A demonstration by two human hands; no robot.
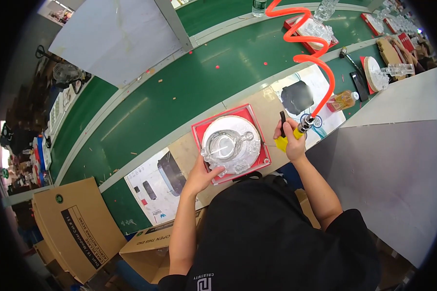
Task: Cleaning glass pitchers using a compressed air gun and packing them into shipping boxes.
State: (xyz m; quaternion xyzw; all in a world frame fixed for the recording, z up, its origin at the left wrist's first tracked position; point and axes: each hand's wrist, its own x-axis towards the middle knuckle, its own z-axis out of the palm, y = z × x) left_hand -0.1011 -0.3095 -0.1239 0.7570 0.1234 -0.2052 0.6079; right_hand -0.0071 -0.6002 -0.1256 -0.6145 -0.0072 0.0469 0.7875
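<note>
So the clear acrylic piece (224, 148) has a round ring-like part in the middle and smaller bits around it. It's on a white disc (230, 122), inside a shallow red tray (245, 114) right in front of me. My left hand (200, 177) is at the near left side, thumb over the edge of the piece and the other fingers along its side. Clear plastic on white is rough to read and those fingers are half hidden, so I can't tell if they're properly gripping or just steadying it.

My right hand (294, 143) is wrapped round a yellow air gun (280, 144), thin nozzle pointing at the tray, orange coiled hose (328, 80) running up and away from it.

How far along? I'd call it midway: piece on its disc, tray in place, gun in hand and lined up. The air-gun part looks like what's left, though how much of it doesn't show.

Under the tray there's a flattened printed carton (184, 153) on the green table (126, 131). Off to the right sit a bottle of amber drink (344, 101) and a black phone (359, 86), and further back another tray with a similar clear piece (315, 32).
</note>
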